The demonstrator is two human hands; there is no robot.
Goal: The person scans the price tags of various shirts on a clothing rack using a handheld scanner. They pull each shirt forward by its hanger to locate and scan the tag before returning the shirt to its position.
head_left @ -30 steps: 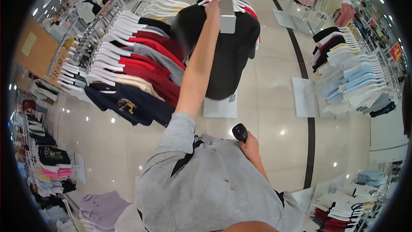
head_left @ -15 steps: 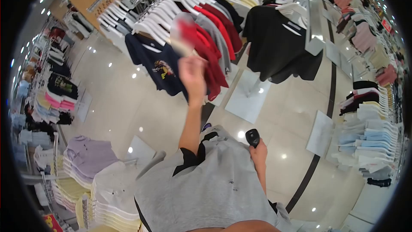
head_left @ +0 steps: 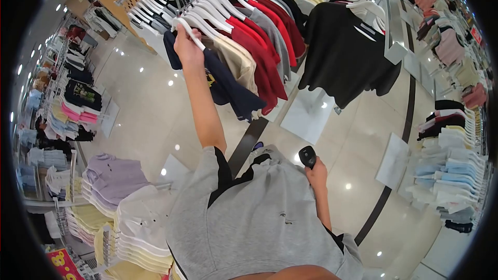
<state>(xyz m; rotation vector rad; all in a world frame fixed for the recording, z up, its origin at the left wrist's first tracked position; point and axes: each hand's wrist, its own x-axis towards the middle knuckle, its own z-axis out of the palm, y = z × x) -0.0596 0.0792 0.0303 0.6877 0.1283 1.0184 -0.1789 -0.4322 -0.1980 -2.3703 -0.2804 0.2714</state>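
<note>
My left hand [head_left: 189,47] reaches up to the rack, its fingers closed round a white hanger [head_left: 188,32]. From that hanger hangs a navy T-shirt [head_left: 224,84] with a yellow print, turned partly edge-on and partly hidden by my arm. Right behind it are a cream shirt [head_left: 236,59] and dark red shirts [head_left: 258,70] on white hangers. Held low beside my body, my right hand [head_left: 317,172] is wrapped round the handle of a black handheld scanner [head_left: 307,156]; its rounded head points up.
A black T-shirt [head_left: 353,52] hangs at the rack's right end by a metal post [head_left: 392,26]. Lower left stands another rack with a lilac shirt [head_left: 116,176] and white shirts [head_left: 148,215]. Several light shirts [head_left: 446,171] hang at right. White base plates [head_left: 392,161] lie on the shiny floor.
My left hand has moved left and up from in front of the red shirts to the front hanger. The navy T-shirt has swung from facing me to nearly edge-on. My right hand keeps the scanner low.
</note>
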